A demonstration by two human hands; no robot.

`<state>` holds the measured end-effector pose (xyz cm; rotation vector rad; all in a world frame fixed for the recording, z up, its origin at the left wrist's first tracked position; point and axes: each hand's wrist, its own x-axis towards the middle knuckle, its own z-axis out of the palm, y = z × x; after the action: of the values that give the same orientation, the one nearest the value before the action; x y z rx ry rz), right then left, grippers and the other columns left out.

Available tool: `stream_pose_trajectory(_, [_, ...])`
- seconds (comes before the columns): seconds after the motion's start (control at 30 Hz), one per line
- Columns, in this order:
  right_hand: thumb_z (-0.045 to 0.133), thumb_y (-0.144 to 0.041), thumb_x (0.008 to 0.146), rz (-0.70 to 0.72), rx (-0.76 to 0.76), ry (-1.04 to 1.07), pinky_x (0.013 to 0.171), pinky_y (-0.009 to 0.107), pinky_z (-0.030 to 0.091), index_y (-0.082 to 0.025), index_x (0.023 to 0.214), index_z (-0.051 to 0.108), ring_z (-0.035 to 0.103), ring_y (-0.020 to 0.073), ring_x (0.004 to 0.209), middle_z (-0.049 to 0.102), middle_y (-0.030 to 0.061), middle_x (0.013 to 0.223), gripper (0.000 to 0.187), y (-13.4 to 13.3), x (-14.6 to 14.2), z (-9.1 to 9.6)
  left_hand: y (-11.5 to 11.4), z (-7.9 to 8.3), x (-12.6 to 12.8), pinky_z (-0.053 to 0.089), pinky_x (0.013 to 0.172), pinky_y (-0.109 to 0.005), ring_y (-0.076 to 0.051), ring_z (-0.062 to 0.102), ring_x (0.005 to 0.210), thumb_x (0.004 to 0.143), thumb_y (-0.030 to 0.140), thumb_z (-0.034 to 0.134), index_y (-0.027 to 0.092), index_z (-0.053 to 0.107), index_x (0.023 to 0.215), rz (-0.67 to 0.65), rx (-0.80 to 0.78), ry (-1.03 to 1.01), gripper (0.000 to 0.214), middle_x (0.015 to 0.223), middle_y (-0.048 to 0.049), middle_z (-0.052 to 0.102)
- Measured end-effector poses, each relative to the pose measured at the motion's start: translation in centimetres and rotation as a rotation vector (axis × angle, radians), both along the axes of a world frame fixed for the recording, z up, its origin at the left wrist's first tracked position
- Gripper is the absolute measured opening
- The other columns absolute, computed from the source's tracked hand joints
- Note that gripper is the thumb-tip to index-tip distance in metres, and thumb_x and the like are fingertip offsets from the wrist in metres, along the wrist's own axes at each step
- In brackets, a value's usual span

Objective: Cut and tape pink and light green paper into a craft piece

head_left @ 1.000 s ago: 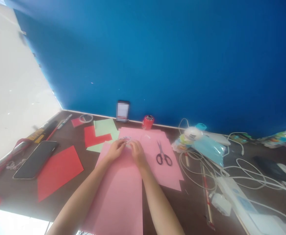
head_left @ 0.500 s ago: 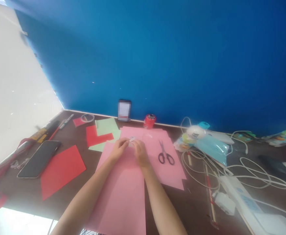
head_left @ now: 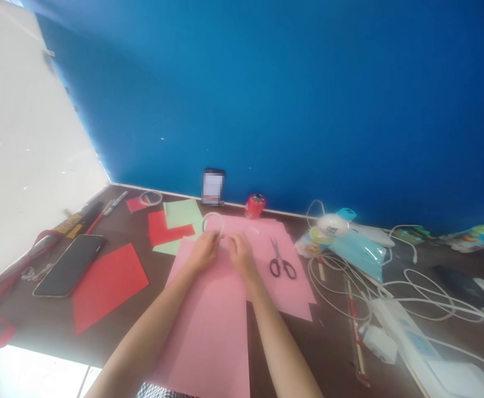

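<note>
My left hand (head_left: 206,250) is closed on a thin, clear ring, which looks like a roll of tape (head_left: 213,214); the ring stands up above its fingertips. Close beside it, my right hand (head_left: 240,251) pinches at a pale, see-through strip, apparently the tape's end, between the two hands. The strip is small and blurred. Both hands are over a long pink paper sheet (head_left: 212,331), which overlaps more pink sheets (head_left: 293,265) on the right. Scissors (head_left: 281,262) with dark handles lie on those sheets, right of my right hand.
Red paper (head_left: 111,287), green paper (head_left: 183,211), a phone (head_left: 69,266) and another clear ring (head_left: 151,198) lie left. A red container (head_left: 255,206) and a small framed screen (head_left: 213,187) stand by the blue wall. Tangled white cables (head_left: 349,301) and a power strip (head_left: 407,331) are right.
The clear ring now shows upright above my left hand, where only a small pale bit showed between my fingers before. My hands stay close together. The view has shifted slightly.
</note>
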<state>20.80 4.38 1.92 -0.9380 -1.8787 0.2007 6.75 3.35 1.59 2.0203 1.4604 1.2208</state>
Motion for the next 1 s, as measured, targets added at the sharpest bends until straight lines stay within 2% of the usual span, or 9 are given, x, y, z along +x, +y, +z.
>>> stream_pose_trajectory(0.1, [0.037,-0.018,0.088,0.015,-0.087,-0.021,0.073,0.032,0.047,-0.021,0.087,0.053,0.055,0.0178,0.080,0.056,0.0045,0.082,0.016,0.4,0.1,1.2,0.1,-0.4,-0.4,0.043,0.065,-0.032,-0.019,0.054,0.072,0.090,0.026,0.032,0.019,0.050,0.094,-0.018,-0.033,0.074,0.020,0.080,-0.0063,0.058])
stream_pose_trajectory(0.2, [0.041,-0.016,0.085,0.072,-0.134,-0.080,0.074,0.031,0.046,-0.020,0.097,0.052,0.055,0.0178,0.083,0.058,0.0056,0.089,0.016,0.5,0.3,2.3,0.0,-0.6,-0.5,0.042,0.061,-0.030,-0.018,0.052,0.067,0.090,0.025,0.029,0.018,0.048,0.094,-0.042,-0.074,0.092,0.020,0.076,-0.0044,0.055])
stream_pose_trajectory(0.37, [0.046,-0.014,0.081,0.116,-0.146,-0.253,0.071,0.032,0.045,-0.020,0.087,0.056,0.054,0.0184,0.079,0.058,0.0043,0.084,0.014,0.7,0.7,3.2,0.1,-1.2,-0.5,0.042,0.067,-0.032,-0.018,0.050,0.075,0.089,0.019,0.028,0.018,0.049,0.093,-0.112,-0.015,0.088,0.021,0.085,-0.0069,0.055])
stream_pose_trajectory(0.53, [0.041,-0.016,0.086,0.111,-0.053,-0.339,0.070,0.032,0.043,-0.021,0.083,0.060,0.054,0.0188,0.077,0.060,0.0049,0.082,0.020,0.8,0.9,3.0,0.2,-1.7,-0.4,0.039,0.066,-0.032,-0.018,0.046,0.072,0.088,0.017,0.027,0.018,0.050,0.087,-0.075,0.051,0.144,0.023,0.081,-0.0060,0.053])
stream_pose_trajectory(0.67, [0.039,-0.014,0.086,0.081,0.019,-0.400,0.070,0.032,0.041,-0.020,0.084,0.060,0.054,0.0192,0.077,0.062,0.0053,0.082,0.022,0.6,1.0,2.6,0.2,-1.3,-0.3,0.038,0.064,-0.030,-0.018,0.045,0.070,0.088,0.017,0.026,0.018,0.050,0.086,-0.051,0.086,0.189,0.024,0.079,-0.0056,0.053])
stream_pose_trajectory(0.83, [0.036,-0.010,0.086,-0.002,0.140,-0.494,0.068,0.032,0.037,-0.019,0.082,0.059,0.054,0.0184,0.073,0.063,0.0057,0.078,0.024,0.2,1.4,1.8,-0.4,0.1,0.0,0.040,0.066,-0.030,-0.018,0.049,0.071,0.090,0.021,0.027,0.018,0.053,0.084,-0.137,0.016,0.097,0.027,0.080,-0.0052,0.057])
stream_pose_trajectory(1.0, [0.034,-0.010,0.087,0.008,0.285,-0.506,0.071,0.033,0.038,-0.020,0.090,0.059,0.056,0.0172,0.076,0.065,0.0062,0.083,0.027,-0.3,2.1,1.3,-1.0,1.1,0.6,0.041,0.071,-0.031,-0.018,0.054,0.078,0.091,0.027,0.028,0.019,0.053,0.092,-0.207,-0.048,-0.019,0.027,0.085,-0.0053,0.059])
